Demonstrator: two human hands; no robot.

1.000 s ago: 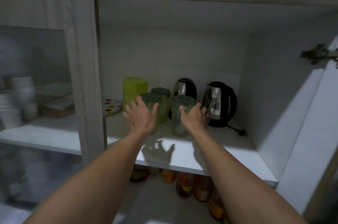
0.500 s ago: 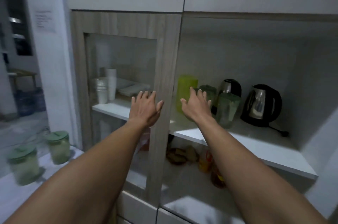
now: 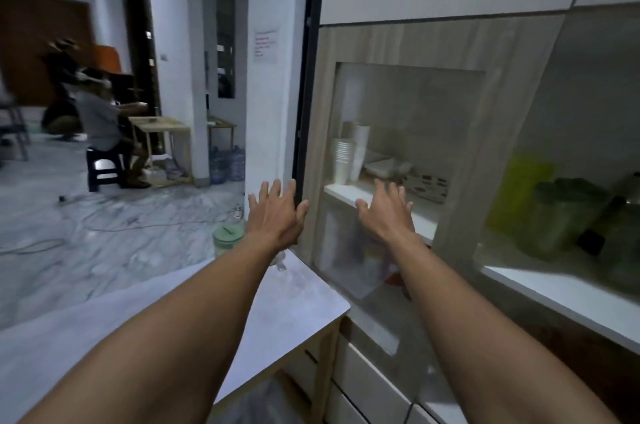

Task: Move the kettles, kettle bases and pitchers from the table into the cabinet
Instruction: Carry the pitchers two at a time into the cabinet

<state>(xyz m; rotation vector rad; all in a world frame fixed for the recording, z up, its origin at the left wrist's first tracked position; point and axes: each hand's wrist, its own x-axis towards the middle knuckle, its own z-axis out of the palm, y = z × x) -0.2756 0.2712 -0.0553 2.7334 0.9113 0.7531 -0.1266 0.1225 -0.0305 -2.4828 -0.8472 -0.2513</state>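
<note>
Both of my hands are stretched out in front of me, empty, fingers spread. My left hand [image 3: 276,212] hovers over the far end of the white table [image 3: 298,299]. Just left of that wrist a green-lidded clear pitcher [image 3: 227,242] stands on the table, partly hidden by my forearm. My right hand [image 3: 388,212] is in front of the cabinet's glass door [image 3: 405,133]. In the open cabinet bay at the right, blurred, stand a yellow-green pitcher [image 3: 516,191] and green-lidded pitchers [image 3: 568,216] on the white shelf [image 3: 561,292]; the kettles are cut off at the frame edge.
Behind the glass door are stacked white cups [image 3: 349,153] and dishes. White drawers [image 3: 370,385] lie below the cabinet. Left is an open room with a marble floor [image 3: 104,236], cables, water bottles [image 3: 227,164], a wooden table [image 3: 162,129] and people seated at it.
My view has swung left from the open cabinet bay toward the table and room. Both hands have drawn back from the pitchers on the shelf and moved left, still empty.
</note>
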